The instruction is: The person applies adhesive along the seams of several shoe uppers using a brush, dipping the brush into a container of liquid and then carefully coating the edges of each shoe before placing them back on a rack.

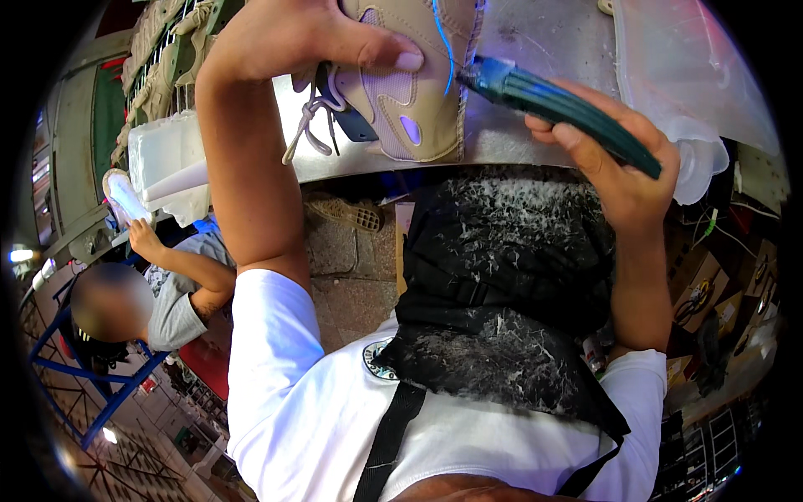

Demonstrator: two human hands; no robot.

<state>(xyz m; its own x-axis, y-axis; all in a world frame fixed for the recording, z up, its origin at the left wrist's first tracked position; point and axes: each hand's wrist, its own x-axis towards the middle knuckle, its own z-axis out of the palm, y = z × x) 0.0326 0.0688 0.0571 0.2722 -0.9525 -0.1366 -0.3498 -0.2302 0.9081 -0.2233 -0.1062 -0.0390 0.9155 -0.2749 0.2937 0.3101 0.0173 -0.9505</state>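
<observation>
My left hand presses a beige shoe upper onto a metal table, thumb on its side and fingers mostly hidden beyond it. Loose beige laces hang from the shoe toward my left arm. A bright blue line glows along the shoe's side near its stitched edge. In my right hand is a slim dark green ribbed-handled tool. Its narrow dark tip is at the shoe's right edge; I cannot tell whether it touches. The exact kind of tool is unclear.
A translucent plastic container stands right of the shoe, another box to the left. Racks with shoes line the far left. Another person sits at left, holding a shoe piece. Cardboard lies at lower right.
</observation>
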